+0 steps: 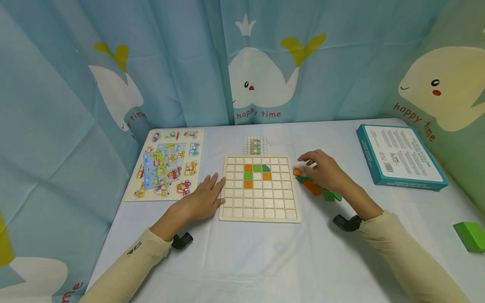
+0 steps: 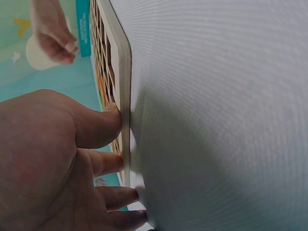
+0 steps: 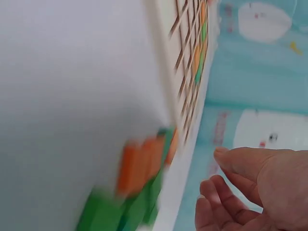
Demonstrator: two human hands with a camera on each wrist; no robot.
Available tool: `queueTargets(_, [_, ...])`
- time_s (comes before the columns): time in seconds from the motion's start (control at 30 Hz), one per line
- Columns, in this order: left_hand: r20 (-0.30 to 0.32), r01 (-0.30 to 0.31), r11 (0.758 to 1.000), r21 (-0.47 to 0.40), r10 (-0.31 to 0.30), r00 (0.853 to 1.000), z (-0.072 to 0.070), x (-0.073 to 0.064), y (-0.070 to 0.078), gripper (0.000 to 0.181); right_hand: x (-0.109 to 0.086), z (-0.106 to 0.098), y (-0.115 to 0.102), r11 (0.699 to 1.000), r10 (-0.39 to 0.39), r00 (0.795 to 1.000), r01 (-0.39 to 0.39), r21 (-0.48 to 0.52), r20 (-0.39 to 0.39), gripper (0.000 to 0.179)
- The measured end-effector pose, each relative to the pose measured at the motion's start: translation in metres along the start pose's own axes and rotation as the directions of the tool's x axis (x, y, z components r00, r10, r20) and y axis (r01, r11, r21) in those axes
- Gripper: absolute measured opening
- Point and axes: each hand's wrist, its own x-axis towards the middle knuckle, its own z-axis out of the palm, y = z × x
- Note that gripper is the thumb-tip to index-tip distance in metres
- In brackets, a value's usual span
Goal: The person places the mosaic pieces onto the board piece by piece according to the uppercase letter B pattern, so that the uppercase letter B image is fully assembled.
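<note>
A wooden grid board [image 1: 259,213] lies on the table, with several orange and green tiles set in its upper cells, one a green rounded tile [image 1: 266,168]. My left hand [image 1: 206,198] rests at the board's left edge; its thumb [image 2: 103,126] touches the rim and the fingers are extended. Above the loose pieces right of the board is my right hand [image 1: 325,170], thumb and fingers apart and nothing visible between them. Beneath it lie orange blocks [image 3: 137,166] and green blocks [image 3: 103,211], partly covered by the hand in the head view.
A small printed pattern card [image 1: 255,145] lies just behind the board. At the left is a picture puzzle board [image 1: 132,194] with a colourful sheet on it. A teal box [image 1: 407,155] stands at the back right, and a green block [image 1: 470,236] near the right edge.
</note>
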Motion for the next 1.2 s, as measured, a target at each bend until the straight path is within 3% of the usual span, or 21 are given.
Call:
queueTargets(0.3, [-0.003, 0.008, 1.000, -0.010, -0.008, 1.000, -0.002, -0.003, 0.001, 0.071, -0.018, -0.017, 0.043, 0.988, 0.153, 0.987, -0.154, 0.008, 0.056, 0.042])
queueTargets(0.53, [-0.006, 0.009, 1.000, -0.009, -0.009, 1.000, -0.001, -0.002, 0.000, 0.071, -0.014, -0.010, 0.053, 0.994, 0.104, 0.993, -0.102, -0.034, 0.062, 0.036])
queueTargets(0.9, [-0.004, 0.008, 1.000, -0.005, -0.008, 1.000, 0.001, -0.001, -0.001, 0.071, -0.010, -0.007, 0.057, 0.990, 0.129, 0.990, -0.125, -0.065, 0.062, 0.033])
queueTargets(1.2, [-0.006, 0.007, 1.000, 0.005, -0.007, 1.000, 0.000, -0.001, 0.001, 0.072, -0.010, -0.006, 0.055, 0.993, 0.093, 0.996, -0.092, -0.076, 0.012, 0.033])
